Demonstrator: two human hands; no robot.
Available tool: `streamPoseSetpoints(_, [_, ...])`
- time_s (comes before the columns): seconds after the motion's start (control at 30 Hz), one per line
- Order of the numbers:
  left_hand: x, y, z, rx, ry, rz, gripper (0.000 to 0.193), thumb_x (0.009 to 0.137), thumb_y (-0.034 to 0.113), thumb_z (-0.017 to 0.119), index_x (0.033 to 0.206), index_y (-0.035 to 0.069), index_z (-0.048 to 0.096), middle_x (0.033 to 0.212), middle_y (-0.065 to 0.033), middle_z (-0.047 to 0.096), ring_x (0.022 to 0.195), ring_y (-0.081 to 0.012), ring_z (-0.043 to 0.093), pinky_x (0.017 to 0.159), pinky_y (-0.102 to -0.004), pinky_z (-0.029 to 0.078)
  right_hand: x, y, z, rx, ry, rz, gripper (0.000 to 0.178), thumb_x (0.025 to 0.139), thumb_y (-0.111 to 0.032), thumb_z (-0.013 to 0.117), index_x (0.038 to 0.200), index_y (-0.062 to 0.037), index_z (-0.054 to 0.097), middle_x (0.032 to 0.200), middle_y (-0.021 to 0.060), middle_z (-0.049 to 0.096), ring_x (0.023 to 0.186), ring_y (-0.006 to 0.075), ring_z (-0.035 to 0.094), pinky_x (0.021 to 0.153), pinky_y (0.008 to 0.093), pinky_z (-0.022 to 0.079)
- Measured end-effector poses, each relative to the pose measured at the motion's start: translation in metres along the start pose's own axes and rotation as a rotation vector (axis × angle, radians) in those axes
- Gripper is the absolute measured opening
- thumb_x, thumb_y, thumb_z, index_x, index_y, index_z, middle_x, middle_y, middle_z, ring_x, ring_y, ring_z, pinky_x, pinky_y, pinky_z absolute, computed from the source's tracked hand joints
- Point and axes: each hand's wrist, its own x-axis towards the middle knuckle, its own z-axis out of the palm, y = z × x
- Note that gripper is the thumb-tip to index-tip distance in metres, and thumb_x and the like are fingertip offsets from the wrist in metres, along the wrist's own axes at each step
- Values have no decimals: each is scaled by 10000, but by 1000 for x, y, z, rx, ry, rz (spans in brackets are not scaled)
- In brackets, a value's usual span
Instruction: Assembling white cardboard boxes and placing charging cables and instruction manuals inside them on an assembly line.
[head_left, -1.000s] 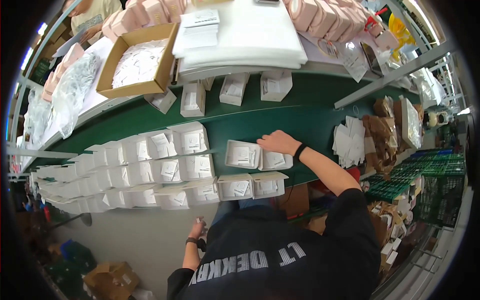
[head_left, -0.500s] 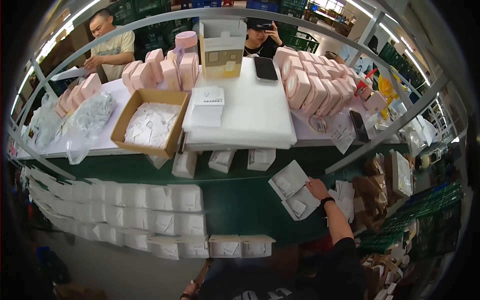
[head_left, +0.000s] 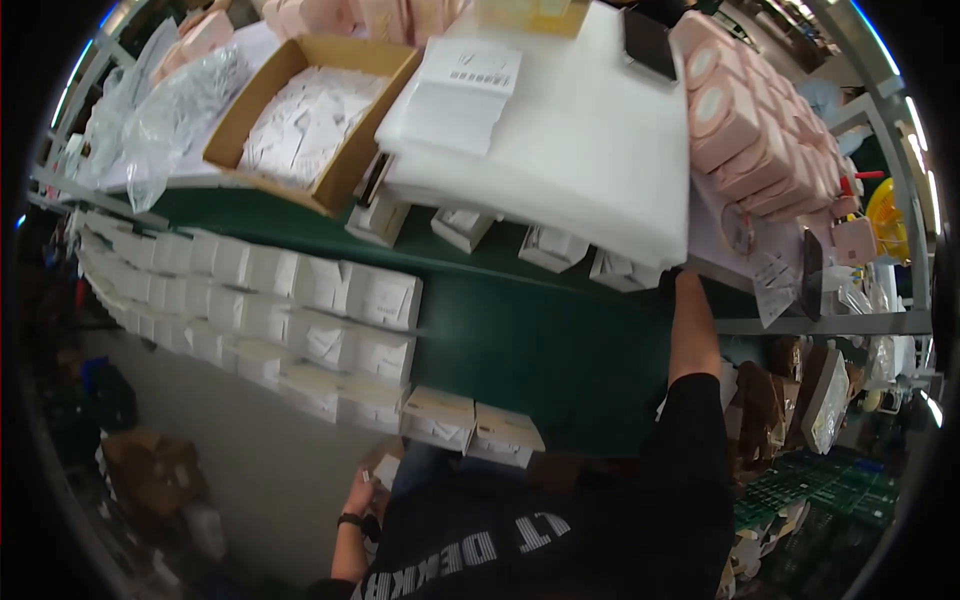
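My right forearm [head_left: 692,335] reaches forward over the green work surface [head_left: 560,330]. Its hand is out of sight beyond the black wristband, under the front right corner of the white foam sheets [head_left: 600,150]. Beside that wrist, partly beneath the foam edge, is an open white box [head_left: 622,272] with papers in it. Low beside my body, my left hand [head_left: 360,492] has its fingers closed around something pale that I cannot make out. Rows of open white boxes [head_left: 385,297] with white slips inside stand to the left.
A brown carton [head_left: 335,185] of white paper slips stands left of the foam. Pink rounded cases [head_left: 725,125] are piled at the right, near a phone [head_left: 650,45] on the foam. A metal frame bar [head_left: 830,324] crosses the right side. Green crates [head_left: 815,495] stand lower right.
My view has tilted downward. My right hand has gone from the white boxes on the green surface to the foam's edge, where another box now stands in the row. My left hand shows more fully.
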Motion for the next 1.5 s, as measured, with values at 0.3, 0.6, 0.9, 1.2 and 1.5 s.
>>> streamPoseSetpoints(0.3, [-23,-101,-19,-39,74,-137,365,992,253,570,1349,216,499,992,-24,620,804,-167,629,556,-397,524,-80,-128,-119,287,-156,-109,393,1044,-390,573,1189,-41,681,1117,188,745,1051,384,697,897,456,534])
streamPoseSetpoints(0.6, [58,-67,-15,-2,-54,35,412,943,180,596,1339,94,520,1035,-128,617,803,-240,635,618,-394,572,-415,-375,-292,443,-463,-654,496,945,-333,755,1314,-42,599,946,86,705,816,223,699,708,316,565])
streamPoseSetpoints(0.9, [39,-39,-30,-121,-48,138,427,982,214,582,1392,151,479,1098,-148,607,840,-270,643,628,-437,600,-456,-401,-201,57,-170,-1068,262,933,-323,736,985,-105,602,761,32,610,727,199,677,595,358,546])
streamPoseSetpoints(1.2, [85,-197,-51,-66,-131,159,133,1046,196,534,994,101,611,810,-8,616,684,-165,590,626,-343,514,-442,-344,-213,86,-257,-864,233,1001,-283,638,913,-80,563,783,99,647,755,316,690,623,445,552])
streamPoseSetpoints(1.5, [60,-161,-49,-106,-142,-94,372,939,133,595,1307,166,636,1039,-77,627,875,-244,625,691,-458,624,-399,-219,-205,164,-96,-138,304,1042,-293,596,933,-10,581,778,236,670,780,472,658,677,562,512])
